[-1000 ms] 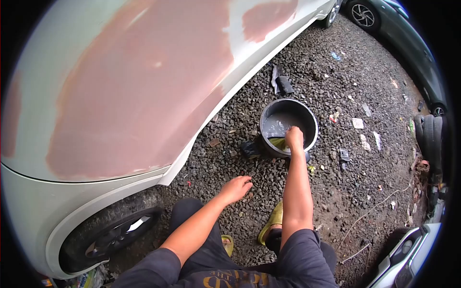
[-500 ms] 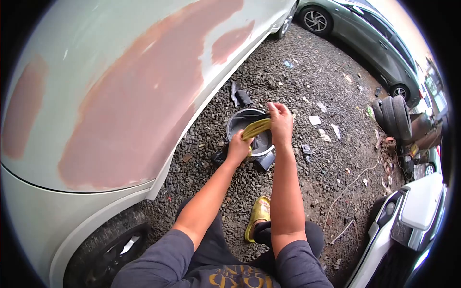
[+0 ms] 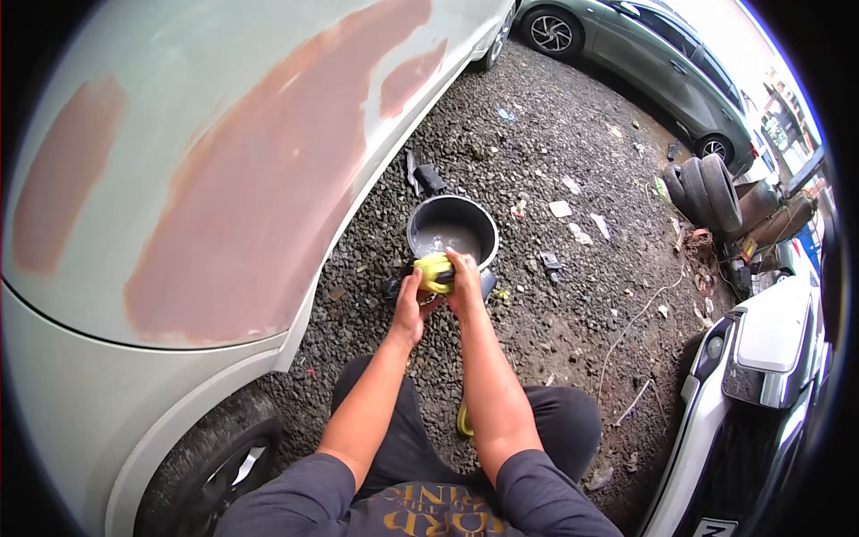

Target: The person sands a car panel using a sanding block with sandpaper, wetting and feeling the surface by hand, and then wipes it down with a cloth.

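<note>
A bunched yellow cloth with a dark patch is squeezed between my two hands, just above the near rim of a dark bucket. My left hand grips its left side, with the thumb pointing up. On the right side, my right hand has its fingers wrapped round the cloth. Greyish water shows inside the bucket, which stands on gravel. My hands and the cloth cover part of the bucket's near edge.
On my left stands a pale car with reddish-brown patches on its side. A dark green car is parked ahead. Old tyres and a white bumper lie to the right. Litter dots the gravel.
The cloth, stretched between my hands over the bucket before, is now gathered into a compact bunch. My hands have come together and moved nearer to me, uncovering the water.
</note>
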### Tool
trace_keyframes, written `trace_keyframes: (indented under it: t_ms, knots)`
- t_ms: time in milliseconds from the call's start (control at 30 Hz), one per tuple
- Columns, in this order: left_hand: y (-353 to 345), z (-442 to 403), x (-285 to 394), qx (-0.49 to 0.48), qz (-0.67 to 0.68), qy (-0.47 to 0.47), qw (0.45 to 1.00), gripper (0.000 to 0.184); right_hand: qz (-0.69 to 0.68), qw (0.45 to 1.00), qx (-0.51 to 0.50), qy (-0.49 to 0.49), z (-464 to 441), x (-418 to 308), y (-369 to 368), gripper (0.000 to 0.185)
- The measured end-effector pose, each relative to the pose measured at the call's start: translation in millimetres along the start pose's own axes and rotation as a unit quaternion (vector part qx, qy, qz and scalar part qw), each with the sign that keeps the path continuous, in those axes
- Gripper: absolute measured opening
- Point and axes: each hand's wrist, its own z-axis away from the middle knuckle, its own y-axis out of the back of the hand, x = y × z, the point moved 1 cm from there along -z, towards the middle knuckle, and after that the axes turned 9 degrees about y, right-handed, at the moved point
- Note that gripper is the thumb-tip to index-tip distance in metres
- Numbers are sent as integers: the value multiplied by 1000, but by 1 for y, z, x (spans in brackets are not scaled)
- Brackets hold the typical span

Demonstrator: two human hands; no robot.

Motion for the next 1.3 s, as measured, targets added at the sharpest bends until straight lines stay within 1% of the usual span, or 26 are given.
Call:
trace_keyframes:
  t_ms: [67,100,233,267,333,367,400,500,533,600,667,733,767,800,833,867,933,967,1000,1067,1100,1167,1200,1233,1267,1300]
  knots:
    - [12,0,-5,41,-18,18,999,66,223,970,-79,47,-4,-13,-5,27]
    - [17,-4,1,-17,22,70,997,68,287,950,-109,54,-4,-24,-14,26]
    - [-4,-13,42,-208,50,66,975,65,266,935,-231,33,-4,-69,-62,30]
    - [-5,-14,47,-226,85,87,966,61,266,931,-250,-1,-10,-76,-64,28]
    - [-14,-9,62,-215,33,120,969,55,276,916,-291,2,-15,-95,-74,27]
    - [-16,-10,66,-226,-7,122,966,53,283,898,-335,33,-16,-103,-74,28]
    - [-16,-15,68,-236,-46,126,962,51,268,900,-344,-3,-17,-107,-73,28]
    - [-18,-25,61,-255,-151,142,945,45,314,877,-363,-27,-17,-107,-73,22]
    - [-18,-30,60,-259,-185,145,937,43,278,893,-353,-33,-19,-105,-72,21]
    - [-15,-34,56,-205,-198,131,950,41,208,918,-335,-53,-18,-99,-70,19]
    - [-18,-38,48,-124,-238,107,957,40,252,917,-306,-44,-30,-77,-69,21]
    - [-13,-50,35,-29,-345,2,938,47,294,911,-285,-40,-46,-44,-69,25]
    - [-3,-65,24,38,-480,-22,876,47,300,916,-266,-30,-51,-27,-70,30]
    - [11,-77,16,106,-604,-40,789,48,366,898,-240,33,-62,-3,-66,29]
    - [-5,-48,29,211,-586,4,783,56,426,874,-213,95,-73,25,-57,29]
    - [-1,-42,28,240,-612,-6,754,53,481,842,-183,159,-77,42,-55,29]
    - [-7,-39,27,334,-622,40,707,47,381,912,-142,55,-63,44,-63,26]
    - [-5,-33,21,356,-652,-39,668,39,330,936,-120,-1,-57,42,-68,25]
    - [6,-35,7,374,-655,-180,631,44,291,952,-97,-4,-71,69,-59,25]
    - [-5,-27,6,390,-703,-176,569,51,267,960,-81,-20,-87,98,-52,26]
    - [-8,-25,9,411,-697,-171,562,52,241,965,-87,-54,-80,91,-61,26]
    - [-2,-23,25,420,-646,-106,628,50,190,967,-108,-132,-71,77,-71,25]
    - [-1,-21,32,421,-619,-76,659,49,170,951,-185,-179,-79,77,-70,25]
    - [-6,-16,43,426,-600,-63,674,41,160,940,-235,-191,-73,57,-78,28]
    - [-3,-16,50,422,-558,-88,709,40,149,925,-285,-201,-66,25,-89,31]
    - [1,-15,54,415,-515,-109,743,39,97,894,-360,-248,-72,9,-93,35]
